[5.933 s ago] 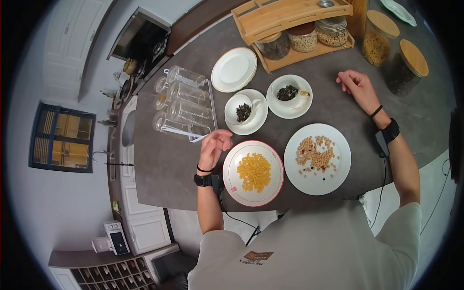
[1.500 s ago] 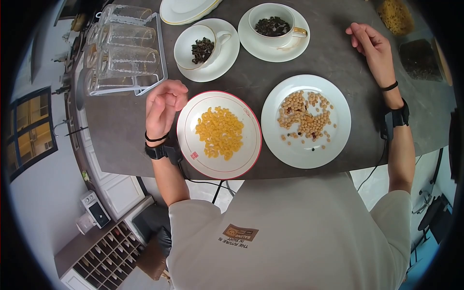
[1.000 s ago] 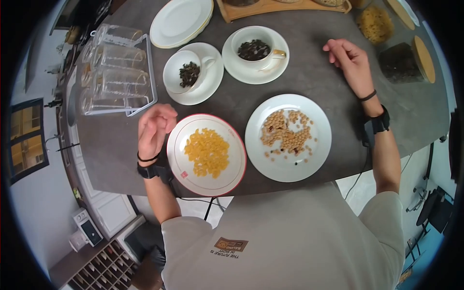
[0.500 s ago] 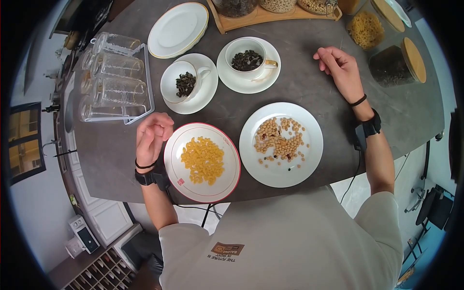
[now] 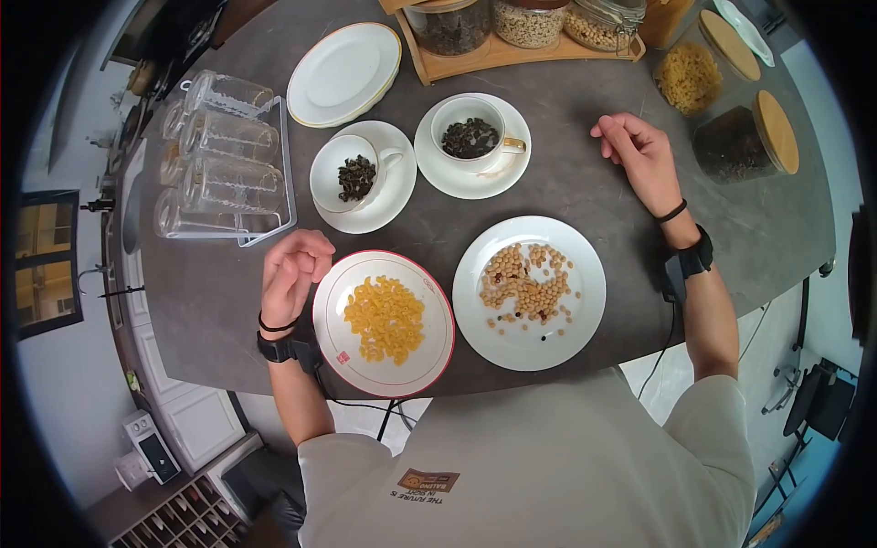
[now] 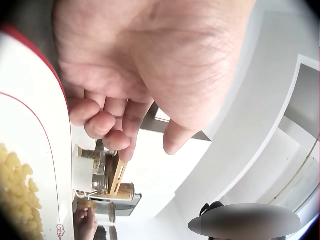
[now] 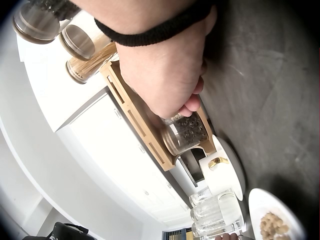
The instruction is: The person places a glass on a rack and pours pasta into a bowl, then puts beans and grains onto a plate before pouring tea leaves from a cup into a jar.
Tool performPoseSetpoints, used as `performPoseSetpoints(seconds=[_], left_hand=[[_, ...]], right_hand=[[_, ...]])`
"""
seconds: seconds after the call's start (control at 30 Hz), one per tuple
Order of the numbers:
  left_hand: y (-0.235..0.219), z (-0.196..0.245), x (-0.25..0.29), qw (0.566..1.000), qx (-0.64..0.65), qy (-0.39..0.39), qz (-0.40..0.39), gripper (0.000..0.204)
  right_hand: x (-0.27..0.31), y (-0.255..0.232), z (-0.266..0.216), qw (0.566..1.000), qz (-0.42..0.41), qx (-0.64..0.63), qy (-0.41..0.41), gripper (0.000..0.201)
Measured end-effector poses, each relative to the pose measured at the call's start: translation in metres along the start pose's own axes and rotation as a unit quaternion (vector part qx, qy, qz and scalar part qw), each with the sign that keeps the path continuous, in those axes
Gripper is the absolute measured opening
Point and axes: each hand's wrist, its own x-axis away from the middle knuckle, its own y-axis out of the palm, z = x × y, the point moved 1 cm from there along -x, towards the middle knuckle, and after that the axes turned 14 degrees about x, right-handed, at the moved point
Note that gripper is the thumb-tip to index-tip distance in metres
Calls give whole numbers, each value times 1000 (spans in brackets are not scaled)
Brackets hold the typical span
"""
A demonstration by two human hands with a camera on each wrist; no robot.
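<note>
My left hand [image 5: 294, 274] rests at the left edge of a red-rimmed plate [image 5: 429, 352] that bears a heap of yellow elbow macaroni [image 5: 384, 320]. Its fingers are loosely curled and hold nothing; the left wrist view shows the bare palm [image 6: 145, 55]. To the right, a plain white plate [image 5: 577, 324] carries tan beans [image 5: 530, 288] with a few dark ones among them. My right hand [image 5: 642, 164] lies beyond that plate, fingers loosely curled around nothing. Two white cups, the left one [image 5: 327, 173] and the right one [image 5: 457, 111], hold dark dried leaves and sit on saucers.
Several clear glasses [image 5: 233, 137] stand on a white rack [image 5: 289, 173] at the left. White dishes [image 5: 343, 73] are stacked behind the cups. A wooden shelf [image 5: 548, 68] with jars is at the back. Two wooden-lidded jars, of pasta [image 5: 690, 78] and of dark contents [image 5: 731, 146], stand right.
The head view has shifted and tilted, so everything sits elsewhere in the picture. Both hands keep about the same places beside the plates, and the plates, cups and jars have stayed put.
</note>
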Motion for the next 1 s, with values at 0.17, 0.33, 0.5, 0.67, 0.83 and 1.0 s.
performPoseSetpoints(seconds=[0.17,0.33,0.5,0.67,0.83,1.0], left_hand=[[0,0,0,1000,3,-2,0,67],[1,1,-1,1000,2,-2,-2,67],[2,0,0,1000,3,-3,-2,68],[1,-1,0,1000,6,3,-4,66],[4,3,-2,1000,-6,0,-7,63],[8,6,-7,999,13,41,7,57]], right_hand=[[0,0,0,1000,0,-3,1,29],[1,0,2,1000,2,0,-2,29],[1,0,3,1000,0,6,0,30],[1,0,3,1000,1,2,2,30],[0,0,4,1000,2,7,7,30],[-1,0,4,1000,-1,0,-3,31]])
